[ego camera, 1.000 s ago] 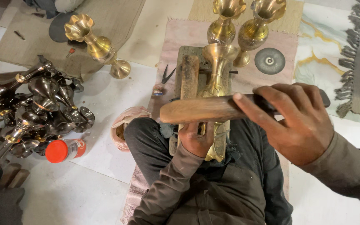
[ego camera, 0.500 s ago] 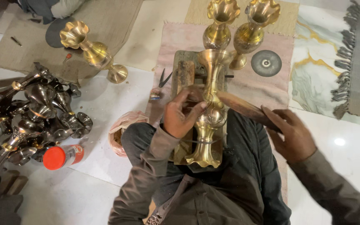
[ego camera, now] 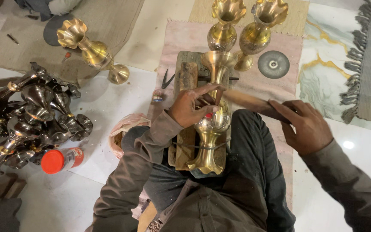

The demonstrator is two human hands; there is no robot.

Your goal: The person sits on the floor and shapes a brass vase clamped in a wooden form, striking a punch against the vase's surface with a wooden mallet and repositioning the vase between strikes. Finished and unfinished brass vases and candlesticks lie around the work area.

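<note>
Left hand (ego camera: 192, 107) pinches hidden tool on brass vase (ego camera: 213, 124) | right hand (ego camera: 303, 124) grips wooden stick (ego camera: 250, 103)

Brass vase (ego camera: 213, 129): polished, flared mouth, lying lengthwise on wooden block (ego camera: 185, 111) over lap, wire-bound near base. Wooden stick (ego camera: 247, 103): brown, slanted, touching vase's neck.

The vase (ego camera: 213, 129) lying on the worn, rough wooden board (ego camera: 186, 77) is polished brass, glossy and smooth, as are the three vases (ego camera: 93, 51) standing nearby. The heap of unpolished vases (ego camera: 31, 116) looks dark, dull metal. The stick (ego camera: 250, 103) is matt wood, the floor (ego camera: 108, 103) shiny stone.
</note>
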